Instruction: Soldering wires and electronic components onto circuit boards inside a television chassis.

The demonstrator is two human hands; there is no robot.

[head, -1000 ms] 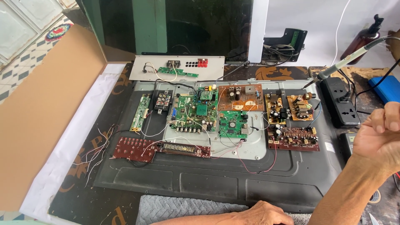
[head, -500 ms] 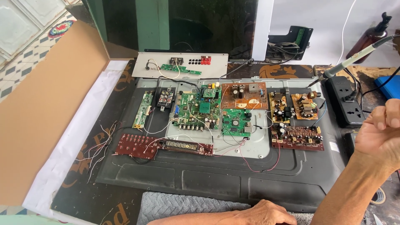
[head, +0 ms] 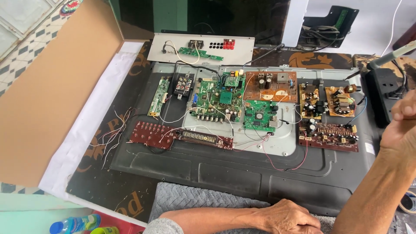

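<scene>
1. The left hand [head: 289,218] lay flat, palm down and with the fingers loosely together, on a grey towel [head: 190,201] of rough woven cloth at the near edge of the bench; it held nothing.
2. The right hand [head: 402,130] was raised at the right edge of the bench, the fingers curled in together. Whether they closed on something, I cannot tell, because the edge of the picture cut the hand.
3. A soldering iron [head: 390,55], with a pale thin handle and a dark tip part, pointed up from the far right corner, just above the right hand and apart from it.
4. Between the hands lay a large dark back panel [head: 242,173] of moulded plastic, with a metal plate [head: 281,143] on it.
5. On the panel were several circuit boards: a green main board [head: 219,97], a smaller green board [head: 259,116], a brown board [head: 269,86] with round capacitors, two small tan boards [head: 326,100] and two dark red long boards, one [head: 329,136] at the right and one [head: 151,133] at the left.
6. Thin white and red wires [head: 277,158] ran between the boards.
7. A grey metal strip [head: 201,48] with sockets lay at the far edge.
8. A sheet of brown cardboard [head: 52,95] covered the left edge, and a black power strip [head: 383,95] stood at the right.
</scene>
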